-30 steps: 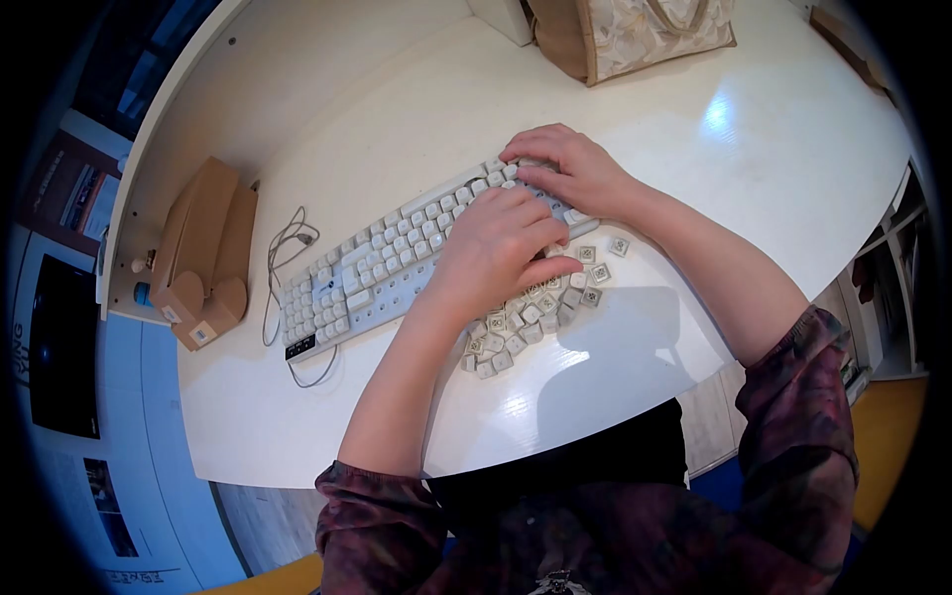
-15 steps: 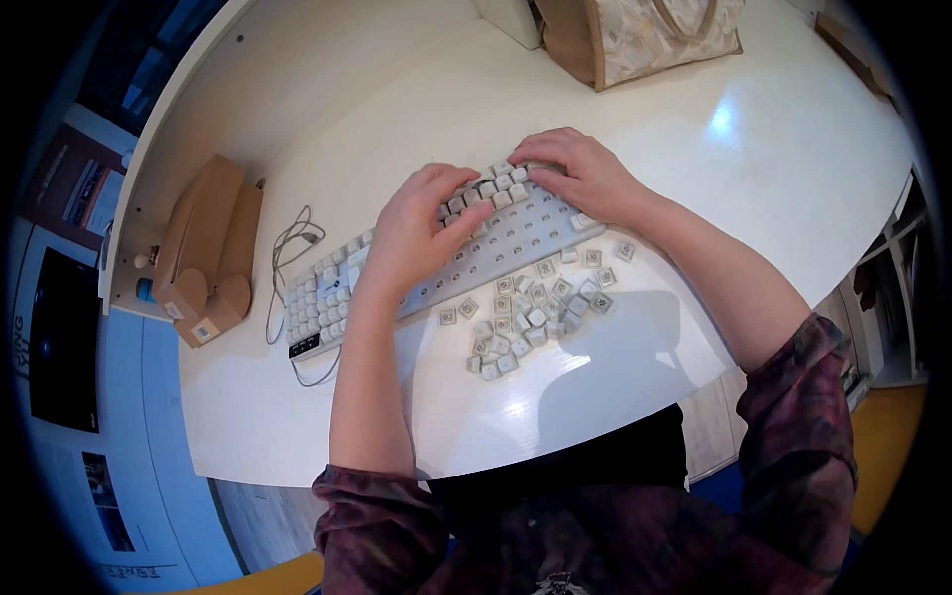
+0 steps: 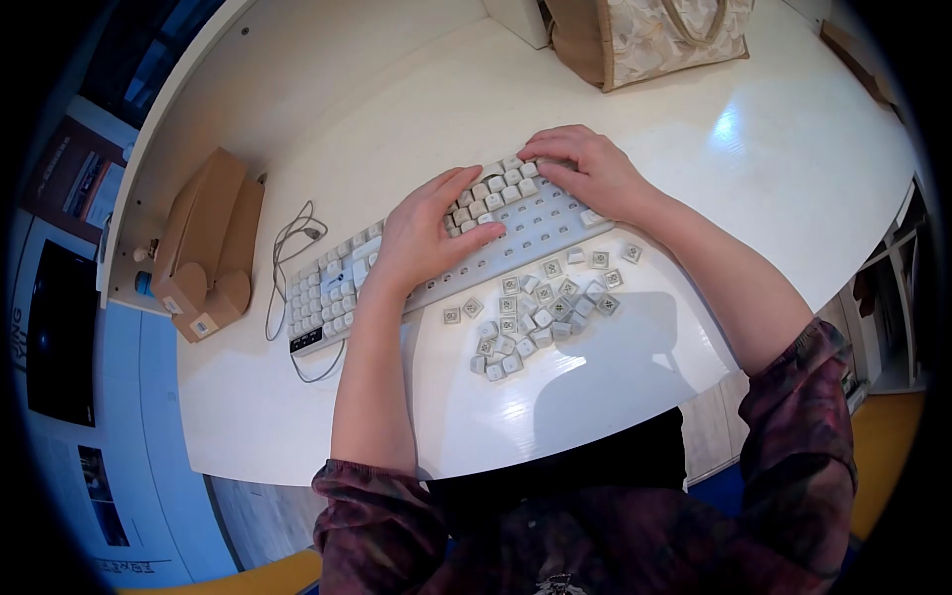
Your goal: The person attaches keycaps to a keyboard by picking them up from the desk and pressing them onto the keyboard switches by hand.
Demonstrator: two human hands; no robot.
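Observation:
A white computer keyboard (image 3: 476, 262) lies at a slant across the desk. Its upper rows still carry keycaps, while the lower part of the main block shows bare switch positions. Across its middle lies my left hand (image 3: 421, 230), fingers at the back edge and thumb stretched over the front rows, gripping it. My right hand (image 3: 593, 177) holds the keyboard's far right end, index finger at the back edge and thumb by the end keys. The undersides of both hands are hidden. Loose keycaps (image 3: 533, 319) lie in a heap in front of the keyboard, several upside down.
A grey cable (image 3: 281, 250) coils at the keyboard's left end. Left of it stands an open cardboard box (image 3: 213, 243) against the desk's side panel. A patterned bag (image 3: 666, 45) stands at the back. The desk (image 3: 288, 416) curves round in front of me.
The view has shifted slightly. The left fingers have drawn back a little, baring more keycaps between the hands. Both hands stay on the keyboard, and the loose heap looks the same.

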